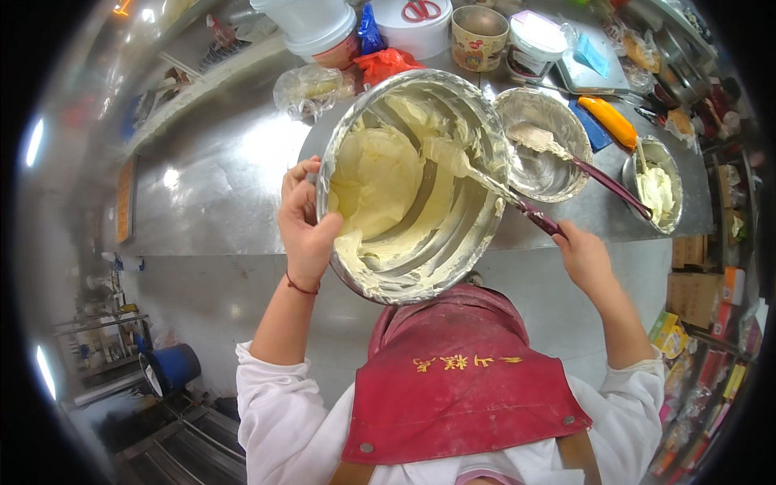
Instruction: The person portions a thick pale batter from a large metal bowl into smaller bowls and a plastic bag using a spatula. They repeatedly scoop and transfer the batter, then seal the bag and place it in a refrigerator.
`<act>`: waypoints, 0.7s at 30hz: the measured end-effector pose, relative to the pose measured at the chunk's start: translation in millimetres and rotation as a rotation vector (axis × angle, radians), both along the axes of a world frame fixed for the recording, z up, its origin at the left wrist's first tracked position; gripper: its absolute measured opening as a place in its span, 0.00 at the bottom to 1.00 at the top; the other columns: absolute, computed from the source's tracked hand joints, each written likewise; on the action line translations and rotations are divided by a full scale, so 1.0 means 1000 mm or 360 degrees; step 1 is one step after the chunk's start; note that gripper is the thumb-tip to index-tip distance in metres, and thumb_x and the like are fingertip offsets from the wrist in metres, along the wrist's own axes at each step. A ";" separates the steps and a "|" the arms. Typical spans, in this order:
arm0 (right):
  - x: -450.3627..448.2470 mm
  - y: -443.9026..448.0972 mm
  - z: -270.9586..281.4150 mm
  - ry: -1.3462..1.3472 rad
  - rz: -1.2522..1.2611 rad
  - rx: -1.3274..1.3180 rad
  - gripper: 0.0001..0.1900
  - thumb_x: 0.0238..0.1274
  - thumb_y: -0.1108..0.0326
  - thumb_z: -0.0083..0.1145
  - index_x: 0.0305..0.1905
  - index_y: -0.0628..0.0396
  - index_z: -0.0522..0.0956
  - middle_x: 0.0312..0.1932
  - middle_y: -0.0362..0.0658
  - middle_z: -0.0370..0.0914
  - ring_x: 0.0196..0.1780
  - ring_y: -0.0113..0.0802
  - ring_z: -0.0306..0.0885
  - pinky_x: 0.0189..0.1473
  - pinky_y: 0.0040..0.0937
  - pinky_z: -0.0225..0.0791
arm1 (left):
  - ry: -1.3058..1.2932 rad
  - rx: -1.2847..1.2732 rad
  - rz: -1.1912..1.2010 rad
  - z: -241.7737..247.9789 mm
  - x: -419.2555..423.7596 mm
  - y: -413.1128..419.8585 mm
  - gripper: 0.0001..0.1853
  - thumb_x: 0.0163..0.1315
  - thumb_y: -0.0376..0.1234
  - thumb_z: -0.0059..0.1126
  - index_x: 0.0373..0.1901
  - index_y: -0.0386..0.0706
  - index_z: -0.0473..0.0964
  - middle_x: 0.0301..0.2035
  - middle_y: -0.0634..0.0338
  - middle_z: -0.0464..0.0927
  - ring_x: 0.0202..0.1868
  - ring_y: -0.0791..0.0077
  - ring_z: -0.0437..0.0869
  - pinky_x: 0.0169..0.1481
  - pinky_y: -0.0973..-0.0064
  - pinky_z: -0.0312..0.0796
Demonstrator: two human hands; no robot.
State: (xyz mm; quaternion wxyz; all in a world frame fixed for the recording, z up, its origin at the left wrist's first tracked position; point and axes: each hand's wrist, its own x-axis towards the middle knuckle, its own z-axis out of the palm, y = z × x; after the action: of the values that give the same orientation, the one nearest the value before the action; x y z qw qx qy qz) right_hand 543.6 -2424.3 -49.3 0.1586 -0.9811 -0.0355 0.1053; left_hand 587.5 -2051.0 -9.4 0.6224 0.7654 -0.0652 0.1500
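A large steel mixing bowl (pixel 424 294) is tilted towards me at the front of the steel table. My left hand (pixel 308 218) grips its left rim, the thumb over the edge. Pale yellow cream (pixel 379 182) lies in the bowl's left part and is smeared around its wall. My right hand (pixel 582 251) holds the dark red handle of a spatula (pixel 533 213), whose cream-coated blade rests against the cream inside. To the right stands a smaller steel bowl (pixel 548 182) with residue on its wall. A second spatula (pixel 606 179) lies across that bowl.
A small steel bowl of cream (pixel 658 188) stands at the table's right end. Behind are an orange piping bag (pixel 608 121), a scale (pixel 591 66), a paper tub (pixel 479 39) and white buckets (pixel 324 36). Red scissors (pixel 421 10) lie on one lid. The steel table (pixel 206 200) extends left.
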 end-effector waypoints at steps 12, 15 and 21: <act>0.010 0.031 -0.077 0.0434 0.0229 0.0472 0.11 0.58 0.62 0.49 0.33 0.60 0.74 0.26 0.57 0.75 0.33 0.57 0.72 0.36 0.48 0.65 | -0.0164 0.0062 0.0125 -0.017 -0.044 -0.049 0.07 0.35 0.21 0.45 0.15 0.39 0.58 0.56 0.43 0.66 0.66 0.51 0.54 0.68 0.60 0.29; 0.016 0.034 -0.085 0.0554 0.0272 0.0634 0.12 0.57 0.63 0.50 0.32 0.61 0.76 0.27 0.58 0.75 0.33 0.58 0.72 0.37 0.47 0.66 | -0.0166 0.0093 0.0162 -0.016 -0.046 -0.052 0.07 0.35 0.21 0.45 0.15 0.39 0.58 0.56 0.43 0.66 0.66 0.52 0.55 0.68 0.59 0.29; 0.011 0.039 -0.097 0.0582 0.0416 0.0807 0.13 0.59 0.62 0.51 0.31 0.64 0.74 0.21 0.58 0.71 0.26 0.56 0.69 0.29 0.43 0.62 | -0.0189 0.0115 0.0194 -0.018 -0.053 -0.056 0.08 0.36 0.21 0.44 0.15 0.40 0.57 0.56 0.44 0.66 0.66 0.52 0.54 0.68 0.59 0.28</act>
State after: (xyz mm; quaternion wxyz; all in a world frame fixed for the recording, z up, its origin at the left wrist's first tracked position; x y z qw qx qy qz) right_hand 554.5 -2385.7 -146.2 0.3865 -0.8624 -0.1569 0.2868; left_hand 534.6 -2107.0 -27.9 0.5790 0.7798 -0.0607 0.2304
